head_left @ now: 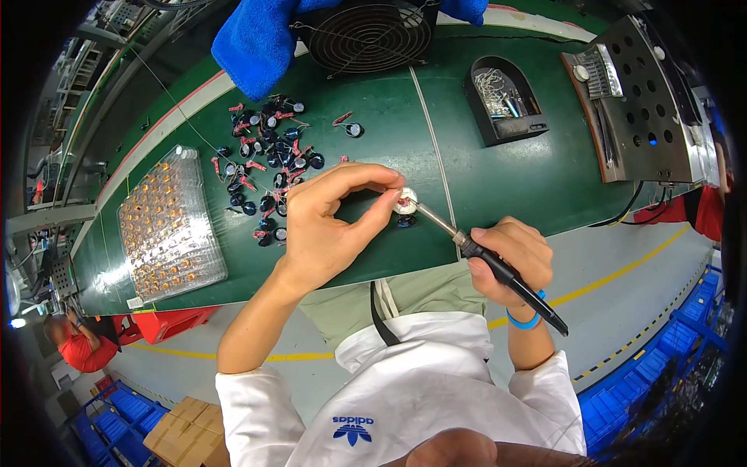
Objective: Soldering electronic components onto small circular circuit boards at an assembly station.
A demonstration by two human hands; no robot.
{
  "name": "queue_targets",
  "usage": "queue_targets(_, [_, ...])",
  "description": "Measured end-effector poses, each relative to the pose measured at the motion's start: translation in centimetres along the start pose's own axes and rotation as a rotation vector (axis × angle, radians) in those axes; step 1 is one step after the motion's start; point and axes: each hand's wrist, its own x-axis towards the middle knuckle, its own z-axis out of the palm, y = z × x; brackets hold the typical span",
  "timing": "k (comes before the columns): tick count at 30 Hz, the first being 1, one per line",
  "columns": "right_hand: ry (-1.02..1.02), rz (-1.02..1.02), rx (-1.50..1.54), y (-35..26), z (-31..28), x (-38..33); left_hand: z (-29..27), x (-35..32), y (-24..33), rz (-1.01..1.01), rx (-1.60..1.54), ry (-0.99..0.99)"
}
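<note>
Pinched together, the thumb and forefinger of my left hand (334, 210) meet beside a small round component (407, 201) with a pale face and some red on it. A thin wire (184, 117), looking like solder wire, runs from the upper left to this hand; its end is hidden by the fingers. My right hand (515, 253) is closed around the black handle of a soldering iron (486, 255). The iron's metal tip reaches the component's face, close to my left fingertips. Left of my hands lie many loose dark round components (292, 162) with red-wrapped leads.
A clear plastic tray (175, 226) with rows of copper-coloured parts lies at the left. A fan (369, 35) stands at the back beside a blue cloth (253, 50). Right of it sit a black bin (506, 128) of metal bits and a perforated metal housing (642, 101). One person works at far left.
</note>
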Motion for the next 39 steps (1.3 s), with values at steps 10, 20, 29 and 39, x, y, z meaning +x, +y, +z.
queue_targets(10, [0.004, 0.044, 0.043, 0.01, -0.68, -0.26, 0.45, -0.02, -0.39, 0.04, 0.006, 0.099])
queue_targets(20, [-0.002, 0.015, 0.037, 0.13, -0.6, -0.12, 0.55, 0.08, -0.23, 0.089, 0.06, 0.119])
queue_targets(29, [0.001, 0.023, 0.05, 0.3, -0.66, -0.41, 0.19, 0.07, -0.33, 0.16, 0.137, 0.06])
queue_targets(39, [-0.034, 0.024, 0.036, 0.19, -0.8, 0.09, 0.09, 0.33, -0.05, 0.203, 0.176, 0.049])
